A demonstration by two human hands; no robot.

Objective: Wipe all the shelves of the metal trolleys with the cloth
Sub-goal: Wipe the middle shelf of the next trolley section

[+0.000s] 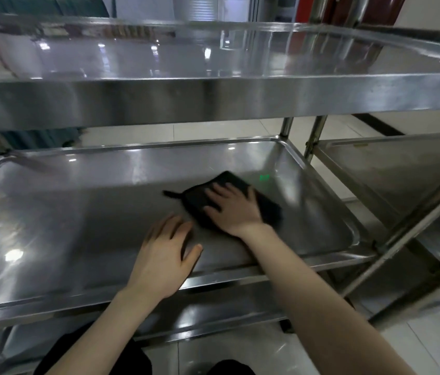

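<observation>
Shiny three-tier stainless steel trolley [213, 98] fills the view. Its rimmed middle shelf [78, 212] is the one being worked on and serves as the landmark. The top shelf sits above it and a lower shelf [213, 315] sits below its front rim. A second stainless steel trolley [402, 163] stands just beyond the middle shelf's right end, untouched.

Folded black square wiping cloth [233, 182] lies flat on the middle shelf, right of its centre and well inside the rim. It's kept flat, likely so the whole face rubs the metal. The cloth edges look motion-blurred, so probably mid-stroke.

Right hand [235, 209] is on top of the cloth, palm down, reaching in over the shelf's front rim. Left hand [162, 255] rests on the bare shelf near the front rim, just left of the cloth and not touching it. It's probably there to brace the body and steady the trolley.

Right fingers [214, 192] are straight and spread and press the cloth down rather than gripping it. Left fingers [171, 226] are extended and loosely together, flat on the metal, holding nothing. Thumb is out to the side.
</observation>
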